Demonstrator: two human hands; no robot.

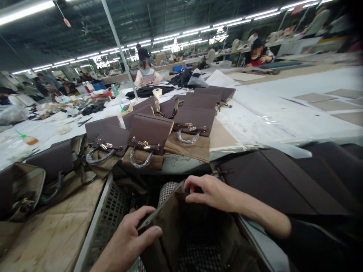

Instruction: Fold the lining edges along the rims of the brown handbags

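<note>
A dark olive-brown bag lining [170, 223] hangs open over my lap, its inside in shadow. My left hand [132, 232] grips its left edge, with the thumb inside and the fingers on the outer face. At the lining's upper corner, my right hand [210, 192] pinches the edge between curled fingers and thumb. Checked cloth [198, 255] shows through the lower opening. Just beyond my hands, a brown handbag [150, 132] lies on the table with a gold clasp and a plastic-wrapped handle, among several similar ones.
A plastic crate [109, 215] stands left of my lap, beside a wooden board [56, 230] bearing more bags. Dark brown panels [272, 177] lie at right. A glue bottle [28, 139] rests far left. Across the white table [263, 109] sits a co-worker [147, 75].
</note>
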